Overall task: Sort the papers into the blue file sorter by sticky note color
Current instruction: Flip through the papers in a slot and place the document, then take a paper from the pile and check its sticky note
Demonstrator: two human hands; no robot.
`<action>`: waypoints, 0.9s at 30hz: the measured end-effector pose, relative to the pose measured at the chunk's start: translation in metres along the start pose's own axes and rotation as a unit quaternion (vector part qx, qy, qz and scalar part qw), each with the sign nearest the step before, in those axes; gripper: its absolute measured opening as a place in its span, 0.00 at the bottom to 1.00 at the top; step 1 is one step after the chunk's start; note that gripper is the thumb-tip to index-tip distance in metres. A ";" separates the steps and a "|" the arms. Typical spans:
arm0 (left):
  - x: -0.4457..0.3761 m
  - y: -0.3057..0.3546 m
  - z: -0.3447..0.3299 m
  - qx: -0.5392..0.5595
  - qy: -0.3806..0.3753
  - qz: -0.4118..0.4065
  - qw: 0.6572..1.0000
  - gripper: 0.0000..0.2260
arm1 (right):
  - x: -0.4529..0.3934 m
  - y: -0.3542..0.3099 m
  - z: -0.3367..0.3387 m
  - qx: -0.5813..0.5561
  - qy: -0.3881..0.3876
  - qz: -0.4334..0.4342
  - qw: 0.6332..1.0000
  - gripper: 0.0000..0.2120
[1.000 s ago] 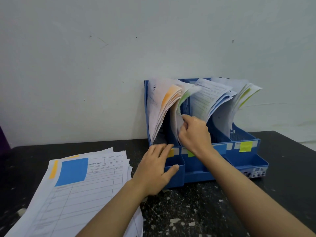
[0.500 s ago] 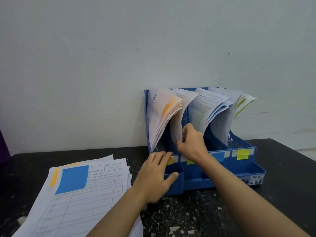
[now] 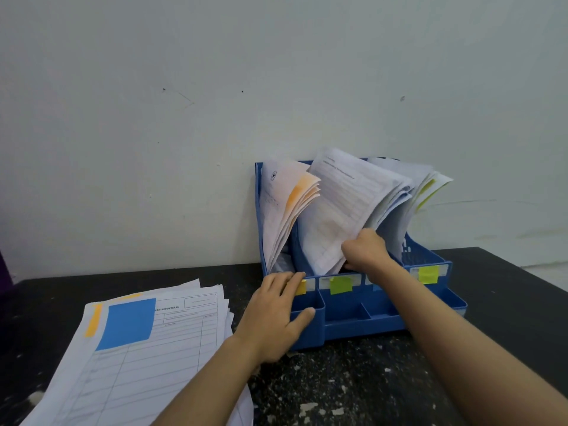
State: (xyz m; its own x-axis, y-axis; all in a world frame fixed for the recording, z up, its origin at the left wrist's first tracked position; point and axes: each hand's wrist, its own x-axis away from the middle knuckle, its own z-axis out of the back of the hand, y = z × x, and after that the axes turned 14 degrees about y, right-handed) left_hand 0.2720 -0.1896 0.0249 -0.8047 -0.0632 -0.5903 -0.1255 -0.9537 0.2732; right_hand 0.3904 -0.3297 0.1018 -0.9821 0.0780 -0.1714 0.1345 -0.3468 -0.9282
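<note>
Head cam: I look down at a black table (image 3: 399,388) w/ white specks, pushed up to a pale wall (image 3: 215,87).

The blue file sorter (image 3: 353,321) stands at the far side of the table, right by the wall. It has 4 slots w/ little color tags on the front: an orange tag (image 3: 301,286), a green tag (image 3: 340,285), a yellow-green tag (image 3: 428,274), & one more tag hidden behind my right arm, can't tell its color.

My left hand (image 3: 273,318) rests on the near left corner of the sorter. Fingers are straight & lie over the front rim, thumb is on the front wall. It is loose, not grabbing anything.

My right hand (image 3: 365,252) is curled tight round the low edge of a big sheet (image 3: 344,216) that stands in the 2nd slot from the left, behind the green tag. The sheet leans to the right over the next slot.

Left slot: papers w/ orange notes (image 3: 295,207), they bend to the right. Far right slot: papers w/ yellow-green notes (image 3: 430,189), top edges curl to the right too.

The unsorted stack (image 3: 147,364) lies flat on the table, near left, just beside my left arm. Top sheet is a lined form w/ a blue note (image 3: 127,322) on it. An orange note (image 3: 93,319) peeks out from a sheet under it, just left of the blue one.
</note>
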 end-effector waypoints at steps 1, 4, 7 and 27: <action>0.000 0.000 0.000 -0.001 -0.002 0.002 1.000 0.28 | 0.001 0.002 0.000 0.007 0.006 0.011 1.000 0.11; 0.000 0.001 0.001 -0.003 -0.005 0.005 1.000 0.28 | 0.004 0.000 -0.002 0.039 0.090 0.100 0.990 0.12; 0.000 0.002 0.001 -0.002 -0.003 0.005 1.000 0.28 | -0.001 0.000 -0.001 0.054 0.160 0.120 0.978 0.14; 0.000 -0.002 -0.002 -0.004 0.002 0.000 1.000 0.28 | -0.023 -0.003 -0.042 -0.058 -0.174 0.076 0.980 0.35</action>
State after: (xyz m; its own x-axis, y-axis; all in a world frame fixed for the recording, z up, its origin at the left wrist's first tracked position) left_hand 0.2737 -0.1882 0.0230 -0.8025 -0.0641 -0.5933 -0.1210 -0.9561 0.2670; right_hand 0.4179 -0.2909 0.0943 -0.9327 -0.2960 -0.2059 0.2764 -0.2203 -0.9355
